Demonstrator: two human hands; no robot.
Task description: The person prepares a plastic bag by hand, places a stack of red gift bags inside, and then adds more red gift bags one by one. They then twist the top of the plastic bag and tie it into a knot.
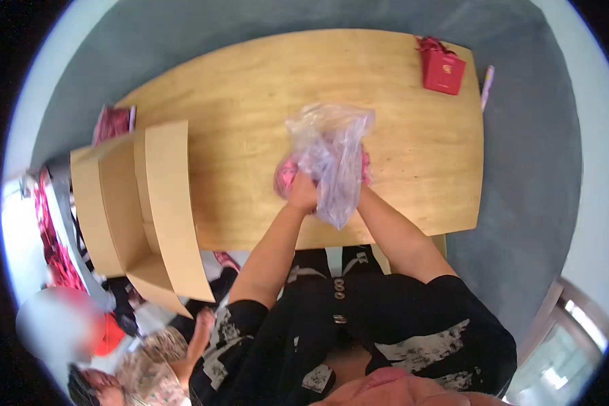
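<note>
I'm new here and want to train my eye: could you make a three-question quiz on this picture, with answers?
1. What open container stands at the picture's left?
2. Which hand shows more plainly at the clear plastic bag: A) left, B) right?
3. True or false: the red packet lies under that bag.

Key:
1. A cardboard box.
2. A, the left hand.
3. False; the red packet lies near the far right corner of the wooden table.

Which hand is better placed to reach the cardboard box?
Probably the left hand: it is nearer the cardboard box, on the person's left side; the right forearm lies farther off.
</note>
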